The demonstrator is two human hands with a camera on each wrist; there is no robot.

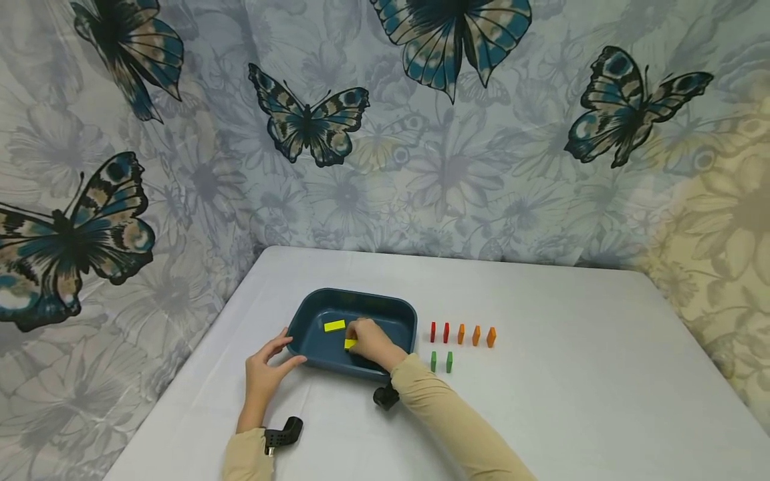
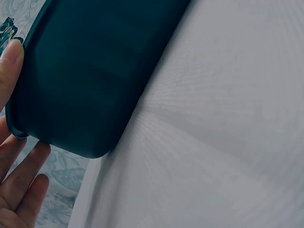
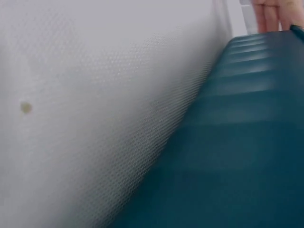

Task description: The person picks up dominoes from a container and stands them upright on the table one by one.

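A dark teal rectangular tray [image 1: 397, 306] sits on the white table. My left hand [image 1: 265, 374] holds its left corner, thumb at the near side and fingers along the left end; in the left wrist view the fingertips [image 2: 43, 148] touch just below the rim. Inside the tray, my right hand [image 1: 371, 342] pinches a yellow block [image 1: 349, 344] close over the floor, its fingers covering part of the block. Another yellow block [image 1: 334, 326] lies flat to the left of it. The right wrist view shows mostly the tray's outer wall [image 3: 237, 142].
Right of the tray, thin blocks stand upright: two red blocks [image 1: 446, 333] and three orange blocks [image 1: 476, 335] form a row, with two green blocks [image 1: 449, 362] nearer. A butterfly-patterned cloth [image 1: 451, 180] hangs behind the table [image 1: 571, 401].
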